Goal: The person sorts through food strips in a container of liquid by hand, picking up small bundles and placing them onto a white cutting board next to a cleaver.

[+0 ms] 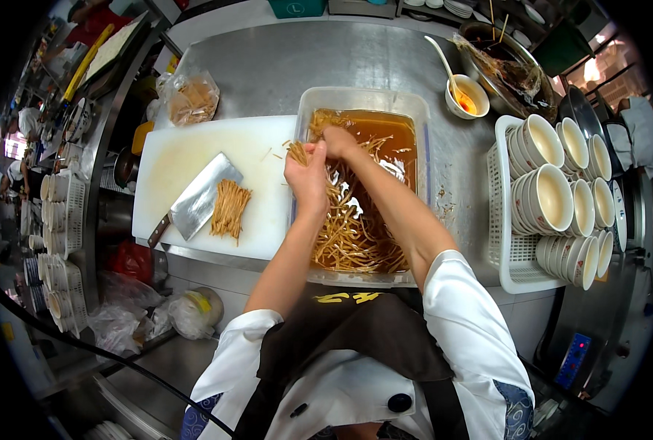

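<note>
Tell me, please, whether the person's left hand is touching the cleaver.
Apart: the head view shows a bare stretch of white cutting board between the left hand and the cleaver.

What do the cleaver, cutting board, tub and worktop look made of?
Cleaver: blade likely steel, silvery and reflective; brown handle possibly wood, though plastic can't be excluded.
Cutting board: probably plastic, matte, uniformly white with no visible grain.
Tub: likely plastic, smooth, with translucent, cloudy walls.
Worktop: apparently stainless steel, grey with a soft metallic sheen.
</note>
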`<act>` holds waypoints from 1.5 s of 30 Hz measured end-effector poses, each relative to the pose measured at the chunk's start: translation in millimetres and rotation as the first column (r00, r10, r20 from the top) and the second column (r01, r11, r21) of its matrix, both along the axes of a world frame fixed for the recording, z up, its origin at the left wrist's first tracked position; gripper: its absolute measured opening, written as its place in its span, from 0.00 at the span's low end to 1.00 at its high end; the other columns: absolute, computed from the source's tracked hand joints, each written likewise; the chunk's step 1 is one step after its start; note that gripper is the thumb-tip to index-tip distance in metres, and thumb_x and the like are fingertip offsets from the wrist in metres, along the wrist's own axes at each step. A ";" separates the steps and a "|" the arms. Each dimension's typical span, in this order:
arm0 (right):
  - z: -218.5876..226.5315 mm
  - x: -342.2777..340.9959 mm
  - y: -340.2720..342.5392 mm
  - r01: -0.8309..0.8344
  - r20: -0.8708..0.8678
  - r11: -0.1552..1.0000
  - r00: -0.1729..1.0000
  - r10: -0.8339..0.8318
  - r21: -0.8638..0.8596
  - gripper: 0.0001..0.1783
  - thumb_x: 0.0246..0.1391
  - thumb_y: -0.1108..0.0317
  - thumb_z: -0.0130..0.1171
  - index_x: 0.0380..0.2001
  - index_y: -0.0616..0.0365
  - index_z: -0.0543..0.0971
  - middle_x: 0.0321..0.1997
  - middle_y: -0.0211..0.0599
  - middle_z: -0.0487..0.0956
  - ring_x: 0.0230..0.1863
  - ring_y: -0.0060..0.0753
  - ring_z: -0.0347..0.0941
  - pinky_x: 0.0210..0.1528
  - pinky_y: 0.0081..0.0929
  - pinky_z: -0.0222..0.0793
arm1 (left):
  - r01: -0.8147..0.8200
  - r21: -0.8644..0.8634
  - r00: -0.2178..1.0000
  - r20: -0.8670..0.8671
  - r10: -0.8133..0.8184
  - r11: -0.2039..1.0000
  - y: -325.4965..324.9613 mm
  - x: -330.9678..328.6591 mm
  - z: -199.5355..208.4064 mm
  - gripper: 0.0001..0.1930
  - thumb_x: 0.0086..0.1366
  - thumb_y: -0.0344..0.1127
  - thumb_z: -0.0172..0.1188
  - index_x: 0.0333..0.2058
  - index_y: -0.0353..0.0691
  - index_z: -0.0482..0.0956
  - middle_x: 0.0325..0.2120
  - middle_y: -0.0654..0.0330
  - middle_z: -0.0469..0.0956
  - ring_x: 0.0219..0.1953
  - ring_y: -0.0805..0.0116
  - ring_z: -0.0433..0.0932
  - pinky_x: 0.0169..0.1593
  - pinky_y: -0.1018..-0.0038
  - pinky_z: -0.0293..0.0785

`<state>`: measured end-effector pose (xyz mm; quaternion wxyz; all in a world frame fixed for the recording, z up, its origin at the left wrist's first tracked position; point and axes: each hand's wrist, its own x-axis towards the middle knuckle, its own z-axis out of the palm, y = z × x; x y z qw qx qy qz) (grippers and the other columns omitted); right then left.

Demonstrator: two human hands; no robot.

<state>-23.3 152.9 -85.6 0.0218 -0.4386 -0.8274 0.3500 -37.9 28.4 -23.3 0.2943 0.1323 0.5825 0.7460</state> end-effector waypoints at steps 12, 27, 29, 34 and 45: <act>74.2 100.9 -36.7 -0.063 -0.610 0.867 0.736 -0.294 -0.494 0.11 0.59 0.64 0.47 0.34 0.58 0.75 0.21 0.21 0.68 0.24 0.14 0.59 0.31 0.14 0.56 | 0.175 -0.047 0.984 -0.011 -0.176 0.983 -3.9 5.5 15.6 0.11 0.65 0.39 0.49 0.34 0.37 0.75 0.15 0.74 0.59 0.14 0.87 0.52 0.16 0.86 0.46; 68.4 119.8 -69.9 -0.020 -0.600 0.873 0.735 -0.318 -0.487 0.11 0.59 0.65 0.46 0.31 0.60 0.74 0.17 0.23 0.67 0.21 0.16 0.61 0.27 0.16 0.58 | 0.344 -0.005 0.905 -0.265 -0.333 0.939 -7.8 13.7 12.3 0.08 0.60 0.32 0.57 0.34 0.32 0.77 0.27 0.65 0.72 0.22 0.80 0.71 0.24 0.81 0.66; 61.4 118.0 -72.0 -0.002 -0.608 0.889 0.731 -0.311 -0.457 0.10 0.58 0.67 0.46 0.33 0.62 0.74 0.17 0.23 0.68 0.21 0.16 0.62 0.27 0.16 0.59 | 0.445 0.076 0.875 -0.251 -0.415 0.892 -5.8 24.4 12.7 0.08 0.59 0.30 0.58 0.34 0.30 0.77 0.28 0.64 0.70 0.20 0.78 0.72 0.23 0.81 0.67; 54.4 118.5 -75.3 -0.022 -0.637 0.926 0.732 -0.242 -0.377 0.10 0.56 0.69 0.47 0.36 0.63 0.74 0.20 0.27 0.73 0.23 0.19 0.67 0.28 0.19 0.62 | 0.413 -0.011 0.871 -0.287 -0.398 0.911 -5.0 20.3 7.5 0.06 0.57 0.29 0.60 0.31 0.31 0.79 0.28 0.62 0.69 0.18 0.78 0.71 0.21 0.82 0.65; 47.4 147.5 -51.7 -0.077 -0.368 0.360 0.191 -0.910 -0.930 0.10 0.59 0.65 0.47 0.35 0.62 0.73 0.29 0.34 0.75 0.27 0.23 0.70 0.32 0.21 0.70 | 0.305 0.207 0.930 0.147 -0.337 0.930 -5.0 -8.4 13.5 0.07 0.67 0.36 0.45 0.33 0.40 0.68 0.18 0.65 0.71 0.15 0.82 0.62 0.17 0.88 0.53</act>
